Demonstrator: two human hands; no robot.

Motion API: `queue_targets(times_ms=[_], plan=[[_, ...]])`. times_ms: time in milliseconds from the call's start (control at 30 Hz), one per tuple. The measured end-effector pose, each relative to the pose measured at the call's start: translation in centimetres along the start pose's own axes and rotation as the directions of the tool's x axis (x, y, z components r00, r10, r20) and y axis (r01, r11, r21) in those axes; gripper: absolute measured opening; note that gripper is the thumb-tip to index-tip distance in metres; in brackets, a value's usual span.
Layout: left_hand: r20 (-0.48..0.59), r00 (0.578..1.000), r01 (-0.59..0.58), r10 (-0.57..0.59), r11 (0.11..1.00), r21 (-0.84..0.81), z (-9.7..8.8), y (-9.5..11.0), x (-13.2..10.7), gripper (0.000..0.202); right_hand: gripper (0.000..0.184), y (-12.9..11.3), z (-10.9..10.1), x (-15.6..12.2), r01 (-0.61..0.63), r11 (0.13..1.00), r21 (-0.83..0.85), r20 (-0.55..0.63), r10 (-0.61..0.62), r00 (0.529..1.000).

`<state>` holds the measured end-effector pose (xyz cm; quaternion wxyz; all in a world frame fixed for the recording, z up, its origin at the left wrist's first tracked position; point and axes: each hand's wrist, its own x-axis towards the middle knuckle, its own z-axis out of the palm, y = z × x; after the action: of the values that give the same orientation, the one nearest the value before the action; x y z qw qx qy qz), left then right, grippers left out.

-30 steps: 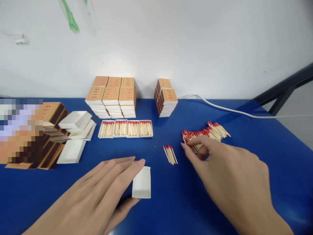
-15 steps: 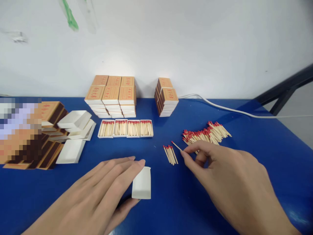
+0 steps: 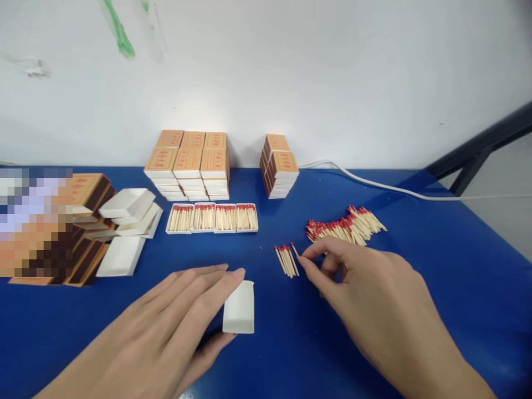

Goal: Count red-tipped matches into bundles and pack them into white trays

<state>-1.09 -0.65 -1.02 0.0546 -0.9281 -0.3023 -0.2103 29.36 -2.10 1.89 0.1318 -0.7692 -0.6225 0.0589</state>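
Note:
Between the thumb and fingers of my left hand (image 3: 178,321) is a white matchbox tray (image 3: 240,310) with nothing in it, held near the front of the table. My right hand (image 3: 361,293) pinches a single red-headed match (image 3: 295,249) between thumb and forefinger. That match is just right of a small row of matches (image 3: 286,261) lying side by side on the table. Behind my right hand lies a larger heap of loose matches (image 3: 351,226), partly covered by the fingers.
Several trays filled with matches (image 3: 215,218) stand in a row. Stacked matchboxes (image 3: 187,166) and a smaller matchbox stack (image 3: 278,166) stand by the wall. Empty white trays (image 3: 122,255) and matchbox sleeves (image 3: 89,260) pile up at left. A white cable (image 3: 374,187) crosses the back right.
My right hand has moved left with the match, bringing it up beside the small row and turning it more upright. The left hand still holds the tray in nearly the same place.

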Motion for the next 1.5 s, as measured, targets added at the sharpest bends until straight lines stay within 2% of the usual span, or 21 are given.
queue_targets(times_ms=[200, 300, 400, 467, 600, 700, 933, 1233, 1367, 1500], plan=[[-0.011, 1.000, -0.013, 0.013, 0.999, 0.034, -0.1, 0.1, 0.3, 0.046, 0.020, 0.5, -0.5, -0.1, 0.032, 0.991, 0.129, 0.100, -0.045, 0.994], [-0.026, 0.999, -0.018, 0.019, 0.999, 0.028, 0.0, 0.0, 0.5, 0.044, 0.025, 1.1, -0.8, -0.1, 0.051, 0.986, 0.158, 0.063, -0.062, 0.996], [-0.035, 0.999, -0.030, 0.031, 1.000, 0.005, 0.1, -0.1, 0.5, 0.043, 0.027, 1.5, -0.7, -0.2, 0.034, 0.999, 0.032, -0.127, -0.030, 0.991], [-0.029, 0.999, -0.031, 0.030, 0.999, -0.011, 0.2, -0.1, 0.2, 0.043, 0.028, 1.7, -0.5, -0.2, 0.012, 0.996, -0.087, -0.207, -0.029, 0.978], [-0.003, 1.000, -0.025, 0.025, 0.999, -0.022, 0.4, -0.2, -0.5, 0.047, 0.029, 1.6, -0.2, -0.3, 0.027, 0.963, -0.270, -0.217, -0.088, 0.972], [-0.001, 1.000, -0.029, 0.029, 1.000, -0.011, 0.5, -0.2, -0.5, 0.048, 0.025, 1.4, 0.1, -0.3, 0.044, 0.943, -0.331, -0.228, -0.125, 0.965], [-0.009, 1.000, -0.024, 0.024, 1.000, -0.001, 0.6, -0.2, 0.0, 0.046, 0.020, 1.6, 0.4, -0.1, 0.080, 0.949, -0.305, -0.212, -0.149, 0.966], [-0.024, 0.999, -0.030, 0.031, 0.999, 0.036, 0.4, -0.1, 0.0, 0.045, 0.023, 1.3, 0.4, -0.1, 0.080, 0.968, -0.239, -0.273, -0.146, 0.951], [-0.021, 0.999, -0.030, 0.031, 0.999, 0.040, 0.4, -0.1, 0.0, 0.045, 0.024, 1.4, 0.6, 0.1, 0.109, 0.948, -0.298, -0.243, -0.186, 0.952], [-0.025, 0.999, -0.032, 0.033, 0.998, 0.045, 0.2, -0.1, 0.3, 0.044, 0.019, 1.4, 0.6, 0.2, 0.080, 0.969, -0.235, -0.194, -0.128, 0.973]])
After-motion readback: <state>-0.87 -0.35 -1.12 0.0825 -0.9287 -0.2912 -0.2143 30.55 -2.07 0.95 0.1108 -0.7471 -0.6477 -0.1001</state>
